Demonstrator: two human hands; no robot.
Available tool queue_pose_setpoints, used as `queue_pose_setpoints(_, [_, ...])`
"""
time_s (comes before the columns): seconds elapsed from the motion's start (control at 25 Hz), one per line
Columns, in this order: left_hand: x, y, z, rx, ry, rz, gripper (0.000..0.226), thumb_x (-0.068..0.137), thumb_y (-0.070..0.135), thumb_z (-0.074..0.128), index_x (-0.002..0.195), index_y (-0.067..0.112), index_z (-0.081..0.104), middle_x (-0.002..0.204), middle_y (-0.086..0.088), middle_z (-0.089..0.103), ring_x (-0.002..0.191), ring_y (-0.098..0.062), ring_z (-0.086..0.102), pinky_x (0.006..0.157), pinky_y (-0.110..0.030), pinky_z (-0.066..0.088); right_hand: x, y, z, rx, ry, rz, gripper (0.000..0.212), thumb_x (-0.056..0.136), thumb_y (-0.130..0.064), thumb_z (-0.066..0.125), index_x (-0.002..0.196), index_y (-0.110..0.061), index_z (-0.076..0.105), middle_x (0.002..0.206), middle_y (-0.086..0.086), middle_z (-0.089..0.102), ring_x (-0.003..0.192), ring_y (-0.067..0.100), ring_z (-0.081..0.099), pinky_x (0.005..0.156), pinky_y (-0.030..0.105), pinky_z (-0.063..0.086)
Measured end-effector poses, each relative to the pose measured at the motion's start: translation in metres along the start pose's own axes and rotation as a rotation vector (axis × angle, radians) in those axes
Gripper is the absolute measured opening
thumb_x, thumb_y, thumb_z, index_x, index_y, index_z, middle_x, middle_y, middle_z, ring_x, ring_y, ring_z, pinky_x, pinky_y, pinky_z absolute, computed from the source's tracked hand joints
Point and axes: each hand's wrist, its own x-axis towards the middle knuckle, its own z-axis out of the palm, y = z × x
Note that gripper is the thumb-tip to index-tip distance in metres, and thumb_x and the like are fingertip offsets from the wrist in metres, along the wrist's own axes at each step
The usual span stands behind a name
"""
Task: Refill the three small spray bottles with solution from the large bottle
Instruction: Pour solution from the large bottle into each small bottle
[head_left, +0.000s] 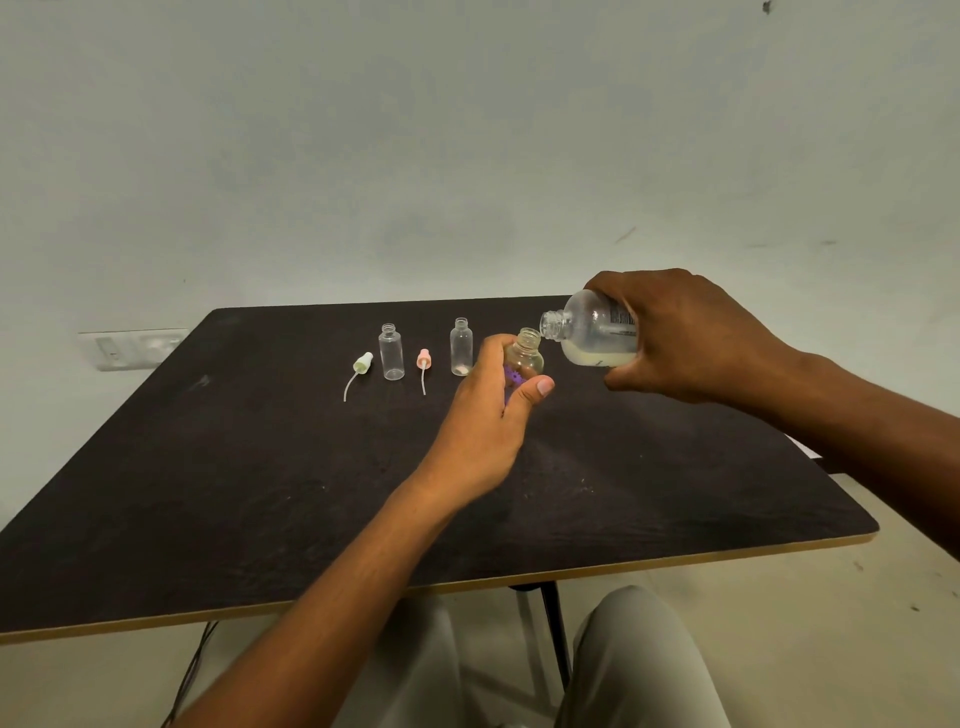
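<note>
— Large bottle?
— Tipped nearly flat over the far right part of the desk, uncapped mouth pointing left, milky solution pooled along the lower side. Clamped in the right hand, grip curled round the body from above.

— And under its mouth?
— A small spray bottle, open neck tilted toward the large bottle's mouth, almost touching it. Held off the desk in the left hand, grip wrapped round the lower body, thumb across the front. Something purple showing between the fingers; cannot tell what.

— No stream visible?
— Cannot tell at this size.

— Other two small ones?
— Standing upright farther left on the desk, both uncapped. Nearer clear bottle just beside the left hand, a little whitish stuff at the bottom. Farther clear bottle looking empty.

— Spray tops?
— Lying flat on the desk, dip tubes trailing toward the near edge. Pink spray top between the two standing bottles. Pale green spray top left of the farther one.

— Beyond that?
— Pale wall behind, wall socket plate low at the left. Light trousers below the desk edge.
</note>
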Motion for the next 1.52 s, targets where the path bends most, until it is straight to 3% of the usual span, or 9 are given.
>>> queue_pose_setpoints(0.24, [0.0,-0.003,0.001,0.001,0.006,0.0,0.036,0.105,0.032,0.053,0.137,0.027,0.04,0.112,0.019,0.053,0.106,0.004,0.054,0.088,-0.014,0.044,0.003,-0.003,-0.006,-0.044,-0.025,0.0,0.057,0.064,-0.035,0.083,0.116,-0.031,0.059,0.092,-0.012,0.059,0.079,0.019,0.055,0.062,0.029,0.037])
queue_pose_setpoints(0.56, [-0.001,-0.002,0.003,-0.007,0.007,0.01,0.036,0.104,0.032,0.053,0.137,0.025,0.04,0.111,0.018,0.054,0.106,0.001,0.055,0.094,-0.024,0.049,0.005,-0.006,-0.012,-0.107,-0.051,-0.009,0.056,0.066,-0.034,0.084,0.116,-0.028,0.058,0.098,-0.006,0.066,0.081,0.02,0.056,0.064,0.029,0.038])
queue_pose_setpoints(0.76, [-0.001,-0.002,0.003,-0.011,0.007,0.003,0.039,0.104,0.034,0.053,0.139,0.022,0.041,0.12,0.007,0.057,0.11,-0.006,0.057,0.094,-0.024,0.048,0.007,-0.007,-0.014,-0.141,-0.055,-0.024,0.056,0.066,-0.035,0.083,0.115,-0.028,0.058,0.099,-0.005,0.067,0.082,0.022,0.058,0.064,0.03,0.04])
queue_pose_setpoints(1.0, [-0.002,-0.002,0.003,-0.022,0.013,0.006,0.038,0.104,0.034,0.052,0.139,0.022,0.041,0.12,0.006,0.057,0.11,-0.008,0.057,0.095,-0.027,0.049,0.008,-0.01,-0.017,-0.156,-0.06,-0.03,0.057,0.067,-0.035,0.084,0.117,-0.027,0.058,0.1,-0.004,0.067,0.081,0.021,0.057,0.064,0.029,0.038])
queue_pose_setpoints(1.52, [-0.003,-0.003,0.005,-0.055,0.034,0.027,0.033,0.105,0.033,0.052,0.134,0.022,0.044,0.108,0.015,0.056,0.102,-0.002,0.057,0.085,-0.016,0.046,0.012,-0.012,-0.022,-0.193,-0.09,-0.035,0.057,0.067,-0.035,0.085,0.117,-0.028,0.057,0.103,-0.003,0.068,0.081,0.02,0.054,0.066,0.029,0.038])
